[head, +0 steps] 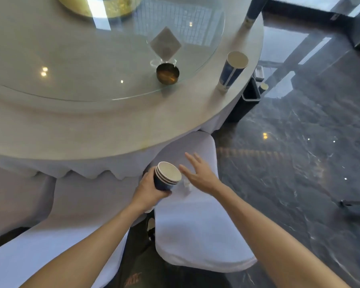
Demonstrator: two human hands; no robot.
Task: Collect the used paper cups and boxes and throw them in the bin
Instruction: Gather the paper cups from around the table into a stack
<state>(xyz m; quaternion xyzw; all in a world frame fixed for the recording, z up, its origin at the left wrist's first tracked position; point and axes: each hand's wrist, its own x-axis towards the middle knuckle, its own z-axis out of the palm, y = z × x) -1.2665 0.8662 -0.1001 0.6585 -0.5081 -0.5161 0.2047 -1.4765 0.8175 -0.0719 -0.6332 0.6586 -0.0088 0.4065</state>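
The left hand (149, 189) is clamped round a nested stack of paper cups (167, 175), held just off the desk (75, 129) edge above a chair, while the right hand (200, 175) hovers just beside the stack's rim, fingers spread and empty. Well beyond the right hand, a single cup (232, 69) stands close to the desk's rim, with another cup (253, 11) further off. A hurried reach could tip the single cup over the rim, and forcing it into the stack could loosen the left hand's hold.

Matt paper cups (168, 176); clear, glossy glass turntable (104, 59) on cloth-draped table (92, 129); polished metal bowl (167, 74) (brassy); glossy marbled floor (299, 152).
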